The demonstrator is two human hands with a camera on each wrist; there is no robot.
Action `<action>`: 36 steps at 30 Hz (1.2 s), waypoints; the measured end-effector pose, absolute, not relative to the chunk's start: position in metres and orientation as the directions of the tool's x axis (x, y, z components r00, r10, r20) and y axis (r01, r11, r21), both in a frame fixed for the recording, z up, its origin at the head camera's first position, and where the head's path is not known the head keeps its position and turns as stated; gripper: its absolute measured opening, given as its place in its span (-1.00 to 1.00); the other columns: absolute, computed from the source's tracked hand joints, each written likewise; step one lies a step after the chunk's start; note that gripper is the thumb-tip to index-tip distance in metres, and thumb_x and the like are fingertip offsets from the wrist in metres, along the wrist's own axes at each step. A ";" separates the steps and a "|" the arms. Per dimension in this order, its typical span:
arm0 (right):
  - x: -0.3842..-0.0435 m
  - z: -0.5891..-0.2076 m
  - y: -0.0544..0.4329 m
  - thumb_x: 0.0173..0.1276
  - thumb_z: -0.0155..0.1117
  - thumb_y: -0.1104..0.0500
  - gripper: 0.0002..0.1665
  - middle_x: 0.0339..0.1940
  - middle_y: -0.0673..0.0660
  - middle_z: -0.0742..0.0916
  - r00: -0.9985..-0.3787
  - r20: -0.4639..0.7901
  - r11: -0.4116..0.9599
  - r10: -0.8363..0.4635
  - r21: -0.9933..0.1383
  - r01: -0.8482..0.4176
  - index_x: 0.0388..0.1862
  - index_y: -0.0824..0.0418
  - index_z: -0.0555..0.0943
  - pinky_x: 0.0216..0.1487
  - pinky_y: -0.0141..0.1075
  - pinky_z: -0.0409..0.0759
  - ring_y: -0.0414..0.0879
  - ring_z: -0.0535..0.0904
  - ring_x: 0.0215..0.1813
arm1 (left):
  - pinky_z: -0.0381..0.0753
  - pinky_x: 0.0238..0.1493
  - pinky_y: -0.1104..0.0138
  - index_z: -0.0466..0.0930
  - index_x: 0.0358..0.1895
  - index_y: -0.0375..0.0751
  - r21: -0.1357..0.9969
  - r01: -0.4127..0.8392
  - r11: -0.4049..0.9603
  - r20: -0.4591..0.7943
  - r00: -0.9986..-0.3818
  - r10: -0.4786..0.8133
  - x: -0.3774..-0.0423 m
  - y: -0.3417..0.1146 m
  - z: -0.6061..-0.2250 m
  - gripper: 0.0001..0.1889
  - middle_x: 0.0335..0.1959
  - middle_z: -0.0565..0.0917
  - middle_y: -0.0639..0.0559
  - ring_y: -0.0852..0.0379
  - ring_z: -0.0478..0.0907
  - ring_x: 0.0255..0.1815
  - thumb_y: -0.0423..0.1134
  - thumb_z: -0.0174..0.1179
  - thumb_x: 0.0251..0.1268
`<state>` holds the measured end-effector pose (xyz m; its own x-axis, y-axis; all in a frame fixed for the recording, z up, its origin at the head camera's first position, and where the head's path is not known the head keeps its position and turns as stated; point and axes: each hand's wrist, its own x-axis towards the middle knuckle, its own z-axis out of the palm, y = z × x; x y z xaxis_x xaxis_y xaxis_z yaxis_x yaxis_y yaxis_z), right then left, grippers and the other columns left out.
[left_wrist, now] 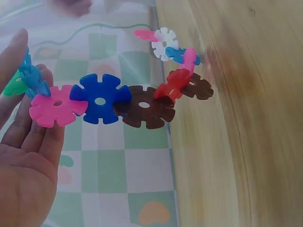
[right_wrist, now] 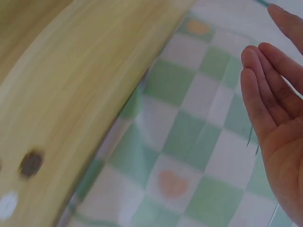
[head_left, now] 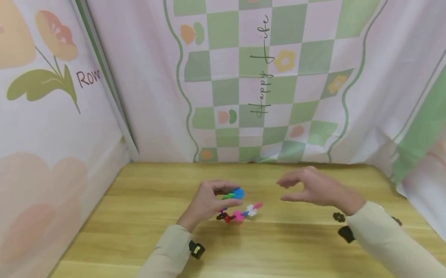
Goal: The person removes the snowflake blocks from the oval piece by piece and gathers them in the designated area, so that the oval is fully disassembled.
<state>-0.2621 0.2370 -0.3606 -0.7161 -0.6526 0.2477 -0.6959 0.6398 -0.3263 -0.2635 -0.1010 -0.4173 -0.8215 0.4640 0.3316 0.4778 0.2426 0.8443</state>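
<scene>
My left hand (head_left: 206,203) pinches one end of a chain of interlocking plastic snowflake discs (head_left: 238,216) between thumb and fingers. In the left wrist view, green and light blue discs lie at the fingers. From there the chain curves away through a pink disc (left_wrist: 53,108), a dark blue disc (left_wrist: 90,111), a brown disc (left_wrist: 142,118) and a red disc (left_wrist: 172,87) to a white disc (left_wrist: 157,46) and a pink end piece. My right hand (head_left: 316,186) hovers apart from the chain, holding nothing, thumb and fingers spread apart.
A loose brown disc (head_left: 338,217) lies on the wooden table (head_left: 256,266) near my right wrist; another dark piece (head_left: 396,220) shows beyond the sleeve. A blurred white piece (right_wrist: 8,204) appears in the right wrist view. A checked curtain (head_left: 258,82) hangs behind the table.
</scene>
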 end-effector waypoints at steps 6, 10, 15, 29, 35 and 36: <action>-0.267 -0.364 0.186 0.38 0.53 -0.03 -0.52 0.09 0.10 0.85 -0.652 0.319 0.525 -0.688 -0.400 -0.751 0.17 0.17 0.76 0.15 -0.04 0.79 -0.04 0.81 0.05 | 0.80 0.10 0.05 0.77 0.11 -0.21 0.809 0.530 0.254 0.381 -0.802 0.459 -0.264 -0.101 -0.417 -0.56 -0.05 0.85 -0.05 0.20 0.77 -0.12 -0.18 0.59 0.17; -0.268 -0.373 0.165 0.36 0.56 0.02 -0.58 0.04 0.05 0.86 -0.610 0.380 0.459 -0.695 -0.419 -0.784 0.12 0.15 0.78 0.09 -0.13 0.81 -0.11 0.81 -0.01 | 0.81 0.09 0.11 0.78 0.08 -0.22 0.800 0.553 0.232 0.412 -0.788 0.456 -0.263 -0.100 -0.417 -0.59 -0.07 0.86 -0.06 0.18 0.79 -0.13 -0.19 0.59 0.18; -0.269 -0.384 0.151 0.38 0.55 0.07 -0.68 -0.01 0.02 0.86 -0.571 0.418 0.371 -0.707 -0.469 -0.802 0.06 0.14 0.80 0.03 -0.17 0.83 -0.16 0.80 -0.06 | 0.81 0.03 0.28 0.78 0.08 -0.25 0.797 0.566 0.209 0.440 -0.782 0.440 -0.263 -0.100 -0.419 -0.60 -0.09 0.87 -0.08 0.19 0.80 -0.15 -0.21 0.58 0.19; -0.269 -0.384 0.143 0.38 0.54 0.16 -0.73 -0.05 0.09 0.87 -0.569 0.444 0.331 -0.692 -0.506 -0.797 0.02 0.21 0.80 -0.02 0.00 0.83 -0.07 0.82 -0.10 | 0.82 0.03 0.19 0.76 0.12 -0.24 0.751 0.621 0.226 0.467 -0.741 0.483 -0.264 -0.102 -0.419 -0.54 -0.09 0.87 -0.01 0.26 0.80 -0.14 -0.16 0.59 0.17; -0.269 -0.383 0.145 0.37 0.55 0.17 -0.74 -0.09 0.06 0.88 -0.583 0.444 0.325 -0.680 -0.530 -0.783 0.00 0.19 0.81 -0.03 0.00 0.83 -0.09 0.81 -0.11 | 0.78 0.05 0.30 0.72 0.21 -0.21 0.865 0.481 0.145 0.307 -0.734 0.606 -0.266 -0.111 -0.429 -0.61 0.07 0.81 -0.20 -0.17 0.77 0.01 -0.03 0.31 0.53; -0.269 -0.383 0.145 0.36 0.55 0.18 -0.75 -0.09 0.06 0.88 -0.587 0.444 0.321 -0.677 -0.539 -0.779 -0.01 0.19 0.81 -0.03 0.01 0.82 -0.09 0.80 -0.10 | 0.77 0.06 0.31 0.71 0.21 -0.25 0.884 0.451 0.120 0.283 -0.723 0.630 -0.268 -0.113 -0.431 -0.60 0.10 0.79 -0.25 -0.24 0.75 0.04 -0.02 0.23 0.59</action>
<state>-0.2686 0.1452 -0.3828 -0.5866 -0.6770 0.4445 -0.7787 0.3206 -0.5393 -0.2676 -0.1131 -0.4314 -0.7228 0.6303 0.2834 0.4510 0.1196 0.8845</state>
